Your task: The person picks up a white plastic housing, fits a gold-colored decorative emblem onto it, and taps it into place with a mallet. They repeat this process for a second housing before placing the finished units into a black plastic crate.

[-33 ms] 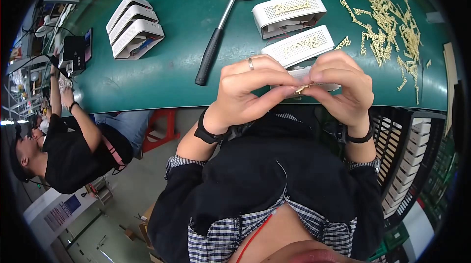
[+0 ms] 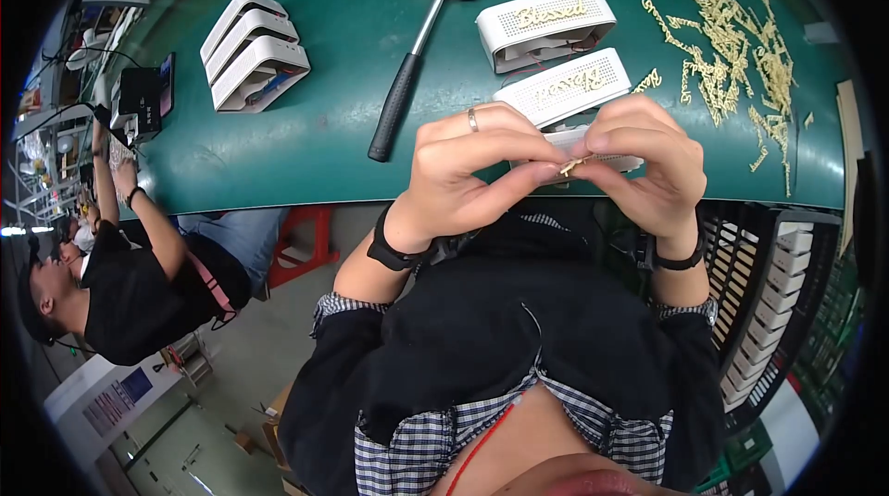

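Just in from the table's near edge, my left hand (image 2: 477, 163) and my right hand (image 2: 648, 158) meet fingertip to fingertip. Both pinch one small cream lettering piece (image 2: 568, 169), mostly hidden by the fingers. Beneath and behind them lies a white perforated housing (image 2: 563, 137), partly covered by my hands. Beyond it are a second white housing (image 2: 567, 93) and a third one (image 2: 546, 19), each bearing cream script lettering on its perforated face. A loose lettering piece (image 2: 648, 81) rests beside the second housing, past my right hand.
A mallet (image 2: 412, 61) with yellow and black heads lies left of the housings on the green table (image 2: 343, 51). Three white housings (image 2: 255, 51) stand together farther left. Many cream lettering pieces (image 2: 727, 56) are heaped at right. A black crate (image 2: 773, 301) holds white parts. Another person (image 2: 139, 264) works at left.
My hands and the lettering piece stay in the same place. Over at the left, the other person's hands have shifted very slightly.
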A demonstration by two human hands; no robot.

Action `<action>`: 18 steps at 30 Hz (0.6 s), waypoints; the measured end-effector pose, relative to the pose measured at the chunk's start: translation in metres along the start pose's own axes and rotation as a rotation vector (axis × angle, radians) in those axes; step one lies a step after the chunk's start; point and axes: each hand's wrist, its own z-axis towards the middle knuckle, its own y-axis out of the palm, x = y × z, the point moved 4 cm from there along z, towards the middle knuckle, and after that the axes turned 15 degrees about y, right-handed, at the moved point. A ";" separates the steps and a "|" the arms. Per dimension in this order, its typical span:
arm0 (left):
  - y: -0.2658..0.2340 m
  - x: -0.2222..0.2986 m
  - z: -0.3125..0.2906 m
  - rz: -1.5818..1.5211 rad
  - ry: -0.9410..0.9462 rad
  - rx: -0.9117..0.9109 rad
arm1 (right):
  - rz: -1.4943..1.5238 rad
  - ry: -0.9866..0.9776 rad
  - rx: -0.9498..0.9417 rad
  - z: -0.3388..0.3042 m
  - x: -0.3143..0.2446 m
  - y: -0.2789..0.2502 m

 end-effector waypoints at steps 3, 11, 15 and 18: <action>0.003 0.002 0.001 -0.010 -0.043 0.026 | -0.151 -0.069 -0.018 0.005 -0.006 0.000; -0.009 -0.004 0.007 0.138 -0.054 0.052 | -0.018 0.020 -0.111 -0.008 0.004 -0.007; -0.003 -0.010 0.003 0.116 -0.018 -0.026 | 0.478 0.234 -0.108 -0.017 0.012 -0.001; 0.002 -0.011 -0.001 0.067 -0.017 -0.046 | 0.639 0.306 -0.111 -0.018 0.016 -0.001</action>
